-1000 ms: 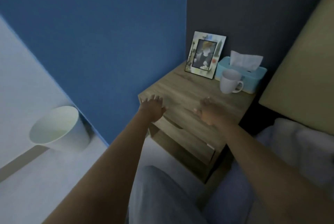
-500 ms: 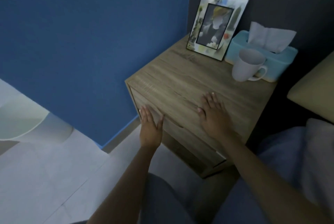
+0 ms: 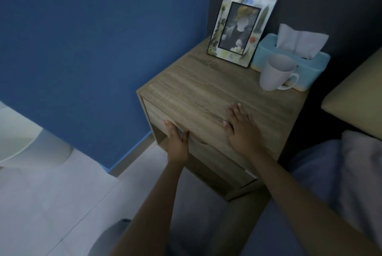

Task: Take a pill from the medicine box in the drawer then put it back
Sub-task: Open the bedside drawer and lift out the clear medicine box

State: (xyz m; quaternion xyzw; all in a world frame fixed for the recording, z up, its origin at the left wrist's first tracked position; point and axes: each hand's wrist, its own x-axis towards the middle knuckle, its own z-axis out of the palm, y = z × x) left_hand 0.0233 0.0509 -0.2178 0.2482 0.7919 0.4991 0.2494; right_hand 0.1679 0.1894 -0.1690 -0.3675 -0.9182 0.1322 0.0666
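While the drawer (image 3: 198,123) looks basically shut, the medicine box isn't visible at all, so I'm guessing it's inside. Left hand (image 3: 176,145) lies flat against the drawer front near its lower edge, fingers straight, not hooked round anything. Right hand (image 3: 240,129) is spread palm-down on top of the nightstand (image 3: 206,82), holding nothing. Biggest risk I see: there's no obvious handle, so the fingers could slip off the edge, or a hard yank could jolt the whole unit. That white mug (image 3: 276,72) sits just in front of the tissue box (image 3: 310,65), with the picture frame (image 3: 240,28) propped beside them, and a jolt might tip either one. Dim lighting won't help with finding the pill either.
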